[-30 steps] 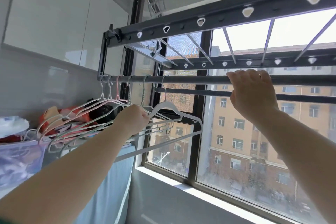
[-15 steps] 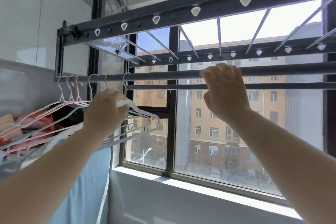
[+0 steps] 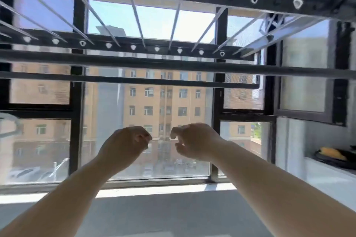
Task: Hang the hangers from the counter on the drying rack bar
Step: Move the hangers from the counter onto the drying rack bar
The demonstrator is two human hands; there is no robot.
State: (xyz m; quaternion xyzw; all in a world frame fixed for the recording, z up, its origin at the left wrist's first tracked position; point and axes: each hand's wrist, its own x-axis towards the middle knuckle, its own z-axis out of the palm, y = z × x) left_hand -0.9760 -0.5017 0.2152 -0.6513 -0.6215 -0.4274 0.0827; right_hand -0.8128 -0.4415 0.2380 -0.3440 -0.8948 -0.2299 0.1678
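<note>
Grips are hanging released: left hand (image 3: 123, 147) and right hand (image 3: 194, 141) hovering, loosely curled, below the drying rack bar (image 3: 173, 65).

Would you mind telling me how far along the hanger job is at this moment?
Done: unclear; the stretch of drying rack bar in view carries no hangers, though a pale curve at the left edge may be one. In hand: nothing; the left hand and right hand are loosely curled and empty below the bar. Left: I can make out no hangers on the counter at right.
</note>
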